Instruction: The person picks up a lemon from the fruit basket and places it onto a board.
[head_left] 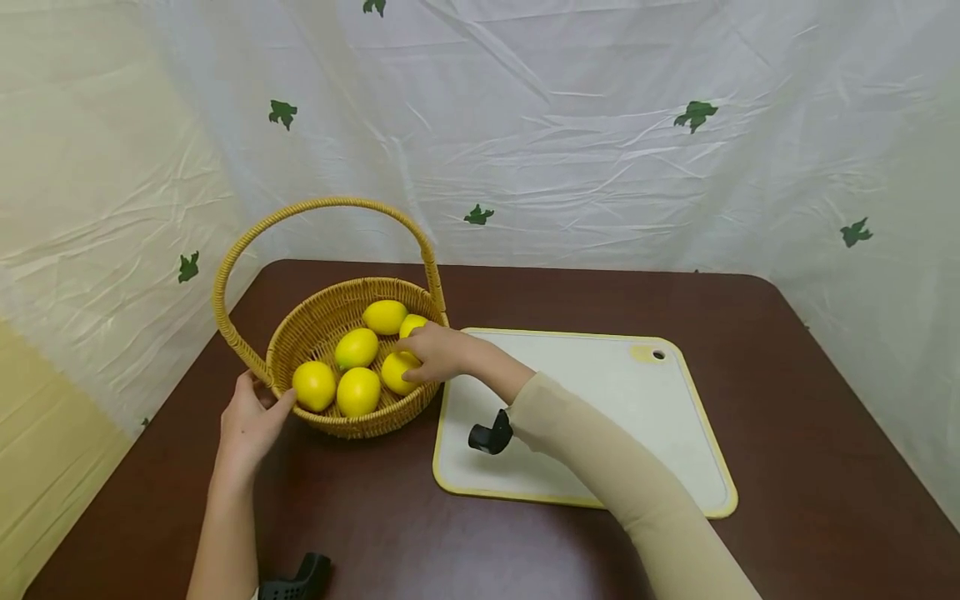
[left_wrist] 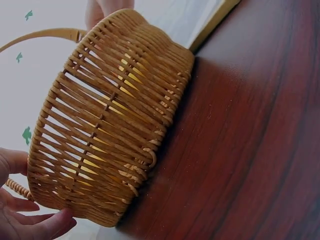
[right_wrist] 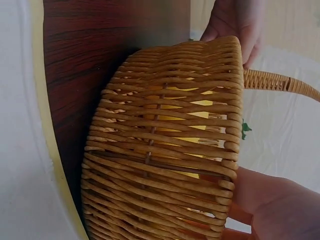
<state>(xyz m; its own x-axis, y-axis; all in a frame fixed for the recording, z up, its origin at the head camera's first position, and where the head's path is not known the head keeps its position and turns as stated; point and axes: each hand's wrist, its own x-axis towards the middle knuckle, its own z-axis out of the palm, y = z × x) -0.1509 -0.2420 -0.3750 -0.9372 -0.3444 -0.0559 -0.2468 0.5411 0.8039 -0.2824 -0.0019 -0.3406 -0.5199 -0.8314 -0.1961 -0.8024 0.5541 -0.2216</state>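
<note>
A round wicker basket (head_left: 367, 429) with a tall arched handle stands on the table's left side, several yellow lemons (head_left: 358, 392) lying in it. My left hand (head_left: 251, 421) grips its near left rim by the handle's foot, thumb on the rim. In the left wrist view, the left fingers (left_wrist: 50, 225) lie against the outside of the weave. My right hand (head_left: 438, 354) reaches over the right rim, fingers and thumb around a lemon (head_left: 397, 372) at that side. Another lemon (head_left: 412, 326) is partly behind this hand. In the right wrist view, the weave largely hides the right fingertips.
A white cutting board (head_left: 585, 400) with a yellow edge lies flat to the basket's right, under my right forearm. The dark brown table (head_left: 787, 433) extends beyond it. White sheeting (head_left: 570, 167) with green leaf shapes hangs behind the table and at its sides.
</note>
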